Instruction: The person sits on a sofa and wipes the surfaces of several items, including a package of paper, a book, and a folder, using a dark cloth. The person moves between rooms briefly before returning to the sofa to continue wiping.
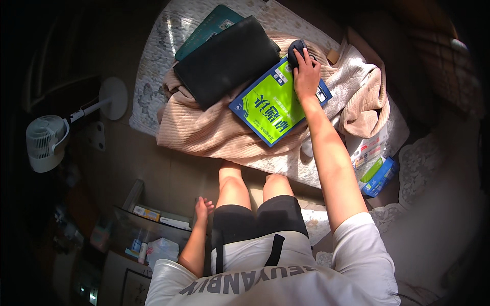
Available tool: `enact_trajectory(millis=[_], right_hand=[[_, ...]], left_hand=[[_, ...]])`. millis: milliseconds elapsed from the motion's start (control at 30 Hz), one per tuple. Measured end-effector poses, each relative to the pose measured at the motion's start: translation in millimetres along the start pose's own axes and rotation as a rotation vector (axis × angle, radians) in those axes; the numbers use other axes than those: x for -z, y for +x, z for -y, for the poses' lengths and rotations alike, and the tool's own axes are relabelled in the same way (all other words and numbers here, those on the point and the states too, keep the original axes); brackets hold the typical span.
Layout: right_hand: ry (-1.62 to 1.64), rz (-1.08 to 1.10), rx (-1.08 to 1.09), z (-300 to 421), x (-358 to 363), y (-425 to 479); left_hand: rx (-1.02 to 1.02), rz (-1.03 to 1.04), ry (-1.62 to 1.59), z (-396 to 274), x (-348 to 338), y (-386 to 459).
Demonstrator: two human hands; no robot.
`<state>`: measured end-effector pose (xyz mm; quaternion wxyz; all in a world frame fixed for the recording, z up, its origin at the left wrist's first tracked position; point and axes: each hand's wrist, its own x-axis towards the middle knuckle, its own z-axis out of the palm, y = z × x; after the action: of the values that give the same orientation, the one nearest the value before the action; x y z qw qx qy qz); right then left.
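My right hand [307,78] reaches over the far right corner of a green and blue book [264,105], its fingers closed over a bunched dark cloth item [295,53]. What kind of item it is cannot be made out. The book bears large writing and lies on a ribbed pink-beige quilt [199,132]. Beside it, to the left, rests a flat black case [229,61], partly covering a teal folder or bag [206,28]. Empty, my left hand [204,207] hangs low beside my left knee with the fingers apart.
A floral padded mattress [147,82] lies under the quilt. A white standing fan [48,141] is at the left. Printed packages [379,176] sit at the mattress's right edge. Shelves with boxes [147,213] and a plastic bag [162,250] stand near my left arm.
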<state>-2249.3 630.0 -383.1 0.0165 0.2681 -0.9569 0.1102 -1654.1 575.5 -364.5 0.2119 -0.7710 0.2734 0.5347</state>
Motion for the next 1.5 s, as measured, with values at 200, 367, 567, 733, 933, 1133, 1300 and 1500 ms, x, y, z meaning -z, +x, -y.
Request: enact_trajectory(millis=[200, 367, 567, 733, 933, 1133, 1300, 1500], right_hand=[[0.223, 0.202, 0.277, 71.8, -9.6, -134.3], [0.202, 0.389, 0.755, 26.9, 14.8, -137.1], [0.077, 0.061, -0.088, -48.4, 19.1, -59.4], [0.185, 0.129, -0.095, 8.8, 11.7, -127.8], [0.188, 0.288, 0.726, -12.0, 12.8, -209.1], [0.038, 0.140, 0.057, -105.6, 37.1, -106.8], [0.074, 0.043, -0.163, -80.1, 23.1, -138.1], [0.463, 0.426, 0.059, 10.1, 39.7, -250.3]], left_hand=[[-0.017, 0.026, -0.012, -2.5, -20.5, 0.6], [-0.376, 0.175, 0.110, -43.3, -61.0, -6.4], [-0.262, 0.239, -0.026, -106.9, -90.7, -62.0], [-0.229, 0.270, -0.085, -106.9, -103.1, -66.3], [-0.292, 0.327, -0.037, -122.8, -112.2, -79.6], [-0.294, 0.299, 0.036, -129.2, -105.6, -80.8], [-0.262, 0.321, 0.139, -134.5, -132.5, -69.4], [-0.223, 0.403, 0.173, -167.1, -182.9, -46.8]])
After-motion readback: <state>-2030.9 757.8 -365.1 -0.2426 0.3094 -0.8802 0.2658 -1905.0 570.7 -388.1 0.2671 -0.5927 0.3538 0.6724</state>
